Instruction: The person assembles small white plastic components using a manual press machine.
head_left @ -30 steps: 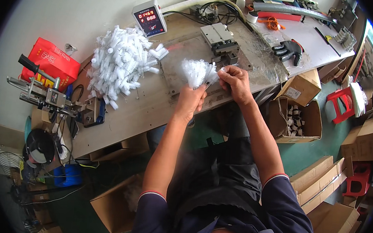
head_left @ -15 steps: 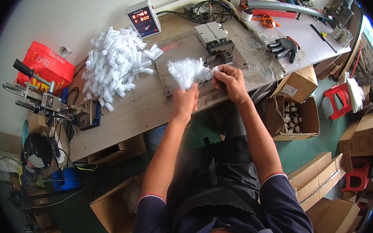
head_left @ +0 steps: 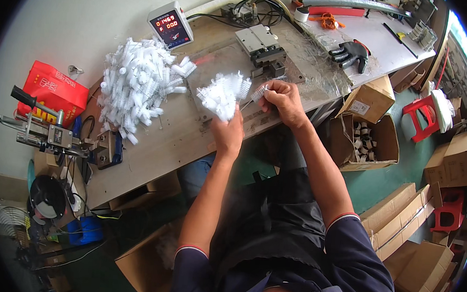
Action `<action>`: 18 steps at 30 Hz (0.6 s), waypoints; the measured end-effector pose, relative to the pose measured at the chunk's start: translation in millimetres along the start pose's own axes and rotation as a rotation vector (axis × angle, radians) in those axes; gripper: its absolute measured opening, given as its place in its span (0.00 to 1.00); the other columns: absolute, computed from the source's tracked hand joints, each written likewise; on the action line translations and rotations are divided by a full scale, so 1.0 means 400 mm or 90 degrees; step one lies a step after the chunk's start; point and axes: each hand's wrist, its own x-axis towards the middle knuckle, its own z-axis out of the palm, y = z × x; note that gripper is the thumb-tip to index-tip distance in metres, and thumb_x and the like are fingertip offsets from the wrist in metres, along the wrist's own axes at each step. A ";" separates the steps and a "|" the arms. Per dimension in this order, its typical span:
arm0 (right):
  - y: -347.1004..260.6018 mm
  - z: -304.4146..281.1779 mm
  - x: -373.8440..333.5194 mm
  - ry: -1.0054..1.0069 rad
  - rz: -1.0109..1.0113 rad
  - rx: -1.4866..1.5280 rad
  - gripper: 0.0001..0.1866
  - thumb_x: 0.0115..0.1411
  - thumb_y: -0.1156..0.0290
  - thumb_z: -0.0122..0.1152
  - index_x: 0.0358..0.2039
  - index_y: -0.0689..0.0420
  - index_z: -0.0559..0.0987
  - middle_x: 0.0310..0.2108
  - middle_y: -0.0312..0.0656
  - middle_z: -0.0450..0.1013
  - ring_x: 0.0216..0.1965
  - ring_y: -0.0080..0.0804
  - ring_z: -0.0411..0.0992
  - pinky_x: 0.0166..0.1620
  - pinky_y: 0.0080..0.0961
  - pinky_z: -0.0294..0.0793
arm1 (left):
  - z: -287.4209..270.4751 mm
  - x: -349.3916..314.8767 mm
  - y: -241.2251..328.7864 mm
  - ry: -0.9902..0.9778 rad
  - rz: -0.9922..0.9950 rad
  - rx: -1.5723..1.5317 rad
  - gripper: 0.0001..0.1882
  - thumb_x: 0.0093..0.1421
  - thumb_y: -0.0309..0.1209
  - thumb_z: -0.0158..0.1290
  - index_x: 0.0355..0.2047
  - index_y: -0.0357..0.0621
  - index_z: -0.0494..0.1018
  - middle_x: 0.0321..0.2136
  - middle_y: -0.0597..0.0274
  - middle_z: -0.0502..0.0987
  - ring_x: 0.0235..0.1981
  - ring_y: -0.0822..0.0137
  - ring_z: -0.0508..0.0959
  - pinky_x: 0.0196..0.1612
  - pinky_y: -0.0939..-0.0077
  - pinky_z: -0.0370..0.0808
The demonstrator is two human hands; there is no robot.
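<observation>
My left hand (head_left: 228, 133) is closed round a bunch of small white bristle brushes (head_left: 221, 96), their bristly heads fanned out above the fist. Just right of it, my right hand (head_left: 283, 101) pinches a single white brush (head_left: 259, 93), whose thin stem slants down toward the left fist. Both hands are over the front edge of the workbench (head_left: 144, 166). Behind them sits a metal fixture with a clamp block (head_left: 268, 52) on a flat plate. A large heap of similar white brushes (head_left: 136, 86) lies to the left on the bench.
A counter box with a red display (head_left: 170, 24) stands behind the heap. At far left are a hand-lever press (head_left: 59, 135) and a red bag (head_left: 54, 90). A black glove (head_left: 350, 55) lies at the right. Below stands an open carton of white-and-dark pieces (head_left: 362, 142).
The bunch in my left hand has shifted slightly left and tilted. The single brush in my right hand now stands apart from the bunch's heads. The whole view has shifted a little.
</observation>
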 end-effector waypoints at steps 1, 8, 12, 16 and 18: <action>0.000 0.003 -0.001 0.008 0.002 0.005 0.11 0.54 0.74 0.58 0.35 0.66 0.81 0.25 0.38 0.78 0.26 0.21 0.74 0.32 0.19 0.72 | -0.001 -0.001 0.001 0.001 0.001 0.006 0.12 0.70 0.29 0.51 0.28 0.41 0.70 0.15 0.70 0.68 0.11 0.80 0.64 0.12 0.80 0.62; 0.003 0.004 -0.001 0.022 -0.005 -0.016 0.10 0.57 0.76 0.54 0.37 0.65 0.81 0.24 0.39 0.78 0.22 0.21 0.73 0.29 0.19 0.74 | 0.001 0.005 -0.017 -0.005 0.015 0.033 0.12 0.70 0.29 0.51 0.28 0.40 0.70 0.15 0.70 0.68 0.11 0.79 0.64 0.12 0.80 0.62; -0.005 -0.010 -0.003 0.033 -0.002 -0.020 0.10 0.56 0.77 0.55 0.36 0.65 0.81 0.24 0.39 0.78 0.22 0.21 0.73 0.29 0.19 0.74 | 0.014 0.007 -0.020 -0.011 0.001 0.015 0.08 0.69 0.28 0.52 0.32 0.39 0.70 0.17 0.70 0.69 0.13 0.80 0.66 0.13 0.79 0.62; -0.010 -0.012 -0.003 0.023 -0.012 -0.018 0.11 0.56 0.77 0.55 0.38 0.65 0.81 0.25 0.39 0.78 0.23 0.21 0.73 0.30 0.19 0.74 | 0.019 0.012 -0.014 -0.008 -0.042 0.015 0.07 0.68 0.29 0.53 0.37 0.37 0.73 0.20 0.66 0.72 0.16 0.75 0.69 0.18 0.73 0.67; 0.000 0.025 0.008 -0.015 -0.010 -0.010 0.11 0.56 0.77 0.55 0.39 0.65 0.81 0.26 0.39 0.78 0.23 0.21 0.74 0.30 0.19 0.74 | -0.024 0.030 -0.059 0.015 0.036 0.056 0.08 0.68 0.30 0.53 0.33 0.39 0.72 0.18 0.69 0.69 0.14 0.77 0.67 0.16 0.76 0.64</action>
